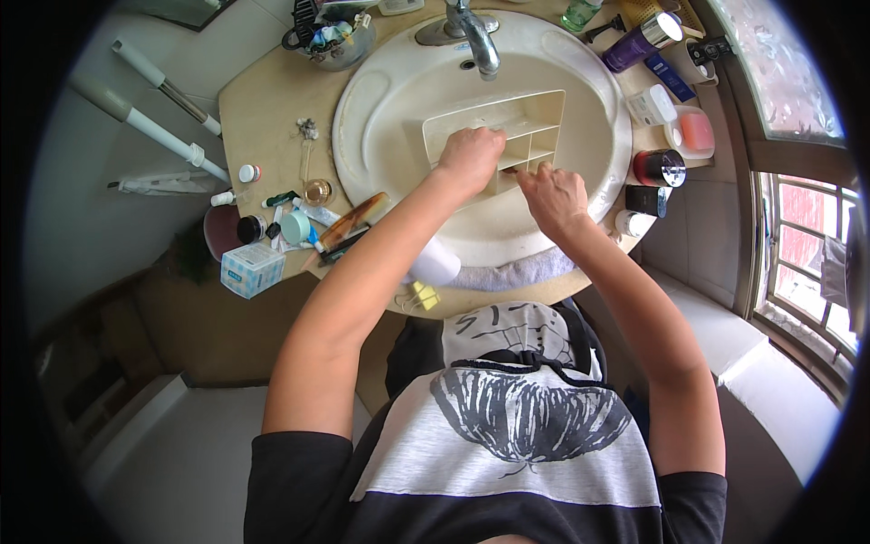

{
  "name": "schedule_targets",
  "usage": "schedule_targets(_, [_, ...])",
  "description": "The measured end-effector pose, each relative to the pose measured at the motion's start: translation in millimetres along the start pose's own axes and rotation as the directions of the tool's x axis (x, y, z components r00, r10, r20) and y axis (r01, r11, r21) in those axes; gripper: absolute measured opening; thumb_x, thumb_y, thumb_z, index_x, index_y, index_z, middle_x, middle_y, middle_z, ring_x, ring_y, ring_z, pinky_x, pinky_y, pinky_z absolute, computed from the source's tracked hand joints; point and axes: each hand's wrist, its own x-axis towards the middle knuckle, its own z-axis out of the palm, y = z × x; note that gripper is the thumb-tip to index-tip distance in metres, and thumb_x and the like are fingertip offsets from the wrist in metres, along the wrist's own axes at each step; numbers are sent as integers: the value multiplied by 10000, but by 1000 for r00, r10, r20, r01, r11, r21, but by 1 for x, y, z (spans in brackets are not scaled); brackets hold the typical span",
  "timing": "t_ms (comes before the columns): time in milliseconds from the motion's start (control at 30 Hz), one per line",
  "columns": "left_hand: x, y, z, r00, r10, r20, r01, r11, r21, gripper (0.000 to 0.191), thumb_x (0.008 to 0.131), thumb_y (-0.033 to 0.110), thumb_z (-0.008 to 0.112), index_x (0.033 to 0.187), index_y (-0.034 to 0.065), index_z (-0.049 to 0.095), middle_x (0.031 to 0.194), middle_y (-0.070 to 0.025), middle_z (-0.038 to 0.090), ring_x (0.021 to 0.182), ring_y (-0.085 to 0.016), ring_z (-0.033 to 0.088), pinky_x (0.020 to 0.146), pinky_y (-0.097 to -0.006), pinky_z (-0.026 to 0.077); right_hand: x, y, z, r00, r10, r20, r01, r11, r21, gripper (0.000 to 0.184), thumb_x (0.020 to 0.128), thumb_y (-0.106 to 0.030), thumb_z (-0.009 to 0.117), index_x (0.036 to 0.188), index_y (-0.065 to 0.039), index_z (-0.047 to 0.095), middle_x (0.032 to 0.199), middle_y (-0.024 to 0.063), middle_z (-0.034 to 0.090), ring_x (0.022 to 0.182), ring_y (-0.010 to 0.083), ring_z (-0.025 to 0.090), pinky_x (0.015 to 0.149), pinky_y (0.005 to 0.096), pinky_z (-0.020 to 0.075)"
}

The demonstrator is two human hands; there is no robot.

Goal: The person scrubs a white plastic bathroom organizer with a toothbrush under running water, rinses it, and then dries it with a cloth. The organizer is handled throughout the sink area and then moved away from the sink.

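Note:
A cream plastic organizer (pixel 544 109) with several compartments lies tilted in the white washbasin (pixel 387 197), beneath the chrome faucet (pixel 481 41). My left hand (pixel 474 158) is closed over the organizer's middle dividers, its fingertips hidden from above. Close by on the right, my right hand (pixel 556 197) pinches a small thin brown object (pixel 511 171) at the lower compartments. Most of that object is covered by my fingers, so its kind is unclear. The two hands are a short way apart.
Toiletries crowd the left counter, among them a blue checked box (pixel 252 270) and a round mint container (pixel 296 226). A rolled grey towel (pixel 510 272) lies along the basin's front edge. On the right stand a purple bottle (pixel 639 44) and a pink soap bar (pixel 695 131).

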Motion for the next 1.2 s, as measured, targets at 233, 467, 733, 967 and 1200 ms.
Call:
schedule_targets(233, [-5,5,-2,1000,-6,-10,6,1000,-21,262,720,-68,524,958,17,594,714,-199,632,731,-371,646,670,-451,525,2,10,6,969,142,203,-202,927,317,213,782,-67,523,968,-105,620,812,184,656,798,375,646,692,462,517])
schedule_targets(467, [-2,2,-3,997,-56,46,53,997,56,335,704,-75,535,1012,29,613,744,-198,643,727,-365,647,674,-436,531,2,-7,-2,960,181,213,-239,928,287,196,784,-49,534,922,-89,668,890,169,667,882,340,649,774,421,522])
schedule_targets(733, [1,-4,-6,993,-90,81,88,996,26,492,692,-82,527,1151,73,615,796,-199,653,775,-356,647,725,-441,528,3,11,0,963,185,194,-238,924,301,244,775,-60,527,987,-88,645,900,179,666,856,352,648,743,445,518])
schedule_targets(967, [0,-6,-1,995,-68,69,67,998,10,481,694,-75,523,1142,74,616,800,-205,652,775,-362,645,723,-449,526,4,17,-7,974,119,191,-173,940,294,151,794,-98,525,890,-94,641,825,176,658,827,374,638,712,457,505])
schedule_targets(1200, [0,-1,5,998,-68,1,68,998,10,420,710,-68,515,1099,54,614,759,-205,643,736,-370,642,687,-458,526,-7,9,-18,975,107,195,-180,894,410,136,804,-93,532,881,-104,644,807,162,661,806,360,646,694,457,505])
